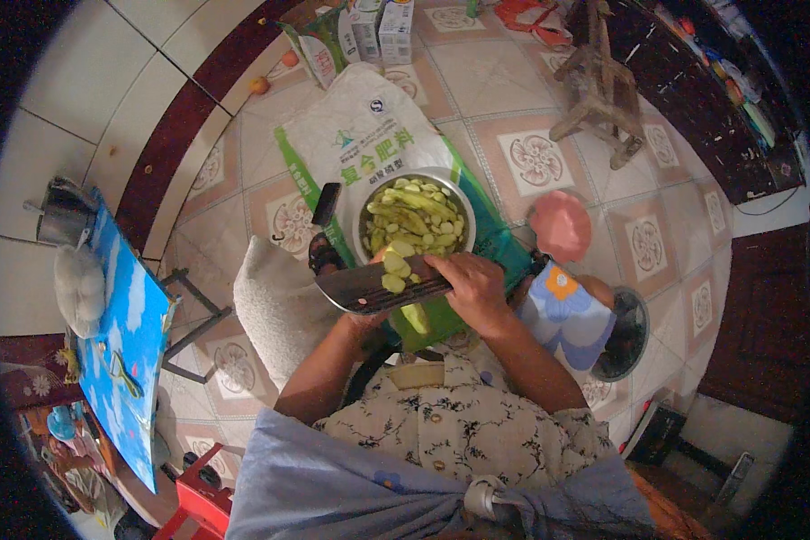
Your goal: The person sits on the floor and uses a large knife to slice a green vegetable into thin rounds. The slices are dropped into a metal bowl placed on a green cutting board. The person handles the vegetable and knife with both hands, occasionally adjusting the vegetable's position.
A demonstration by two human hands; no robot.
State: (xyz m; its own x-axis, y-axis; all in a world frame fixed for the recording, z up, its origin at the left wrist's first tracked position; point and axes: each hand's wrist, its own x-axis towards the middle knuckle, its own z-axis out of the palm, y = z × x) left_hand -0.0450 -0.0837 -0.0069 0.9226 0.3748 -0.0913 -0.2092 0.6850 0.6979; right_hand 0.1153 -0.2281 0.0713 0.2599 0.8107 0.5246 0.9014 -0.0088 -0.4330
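Note:
My right hand (476, 287) grips the right end of a wide, dark cleaver (351, 290). Several pale green vegetable slices (397, 266) lie on or stick to the blade. Mostly hidden beneath the blade, my left hand (366, 321) appears to hold a long green vegetable (415, 317), whose lower end shows below the cleaver. Just beyond the blade, a round metal bowl (472, 219) holds cut slices and long pieces of green vegetable. The bowl stands on a white and green woven plastic sack (405, 101) spread over the floor.
A dark phone-like object (327, 204) lies left of the bowl. To the right are a pink plastic basin (560, 226), a dark bucket (631, 334) and a wooden stool (601, 101). A blue-topped table (128, 317) and a red plastic chair (199, 499) stand at left. Cartons (396, 34) stand beyond the sack.

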